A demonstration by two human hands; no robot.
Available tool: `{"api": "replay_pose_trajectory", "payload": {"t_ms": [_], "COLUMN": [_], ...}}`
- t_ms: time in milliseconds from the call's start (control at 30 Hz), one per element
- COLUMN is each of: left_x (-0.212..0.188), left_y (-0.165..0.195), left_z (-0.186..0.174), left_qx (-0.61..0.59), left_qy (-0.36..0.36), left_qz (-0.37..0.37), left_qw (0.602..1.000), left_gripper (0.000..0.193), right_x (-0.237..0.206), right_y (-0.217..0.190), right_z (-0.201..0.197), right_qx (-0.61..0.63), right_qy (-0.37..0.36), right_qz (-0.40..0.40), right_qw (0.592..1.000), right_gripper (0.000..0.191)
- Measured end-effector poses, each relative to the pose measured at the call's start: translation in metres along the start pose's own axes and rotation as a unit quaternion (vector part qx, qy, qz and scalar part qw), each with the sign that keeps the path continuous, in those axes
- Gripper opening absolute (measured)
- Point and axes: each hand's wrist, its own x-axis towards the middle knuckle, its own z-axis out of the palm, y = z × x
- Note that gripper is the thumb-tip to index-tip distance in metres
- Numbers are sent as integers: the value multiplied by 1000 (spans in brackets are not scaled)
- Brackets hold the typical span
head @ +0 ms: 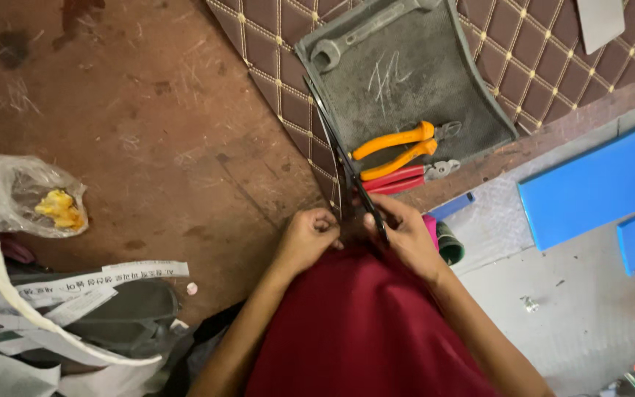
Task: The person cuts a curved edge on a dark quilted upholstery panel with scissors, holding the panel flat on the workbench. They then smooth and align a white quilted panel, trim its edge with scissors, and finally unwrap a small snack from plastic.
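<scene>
From the head camera, both hands meet at the near edge of a brown quilted mat (288, 95) that lies on a worn brown floor (134, 132). The right hand (406, 234) is clenched around the handles of a pair of long black scissors (343, 158), whose blades run up and away along the mat's left edge beside a grey felt piece (413, 88). The left hand (306, 237) is closed, pinching the mat's edge just beside the scissors. Below the hands a dark red garment (361, 331) fills the near middle.

On the grey felt piece lie a grey spanner (354, 35) at its far end and orange-handled pliers (398, 149) at its near end; red-handled cutters (406, 179) lie touching the pliers, just past the felt's near edge.

Toward the right, a blue board (597, 184) and a small blue block (633, 242) rest on a pale grey surface. At the left edge sits a clear plastic bag (20, 195) holding something yellow, with white printed strips (141, 270) nearer.
</scene>
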Motion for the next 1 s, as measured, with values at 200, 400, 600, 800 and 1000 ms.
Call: {"api": "replay_pose_trajectory", "payload": {"t_ms": [200,400,600,800,1000], "left_x": [0,0,0,-2,-2], "left_y": [3,5,14,20,19], "left_z": [0,1,-1,0,2], "left_qx": [9,-11,46,46,38], "left_qy": [1,4,8,4,12], "left_qz": [-11,-14,-27,-25,-35], "left_qw": [1000,1000,999,999,999], "left_gripper": [6,4,5,6,4], "right_x": [14,19,29,33,35], "right_y": [-13,-22,-32,-37,-31], "right_z": [-2,-3,-3,-2,-10], "right_qx": [-37,-59,-90,-67,-48], "right_qy": [-9,-2,-5,-18,-13], "right_qz": [-29,-26,-41,-62,-11], "right_qw": [999,998,995,996,999], "right_gripper": [45,42,43,44,44]}}
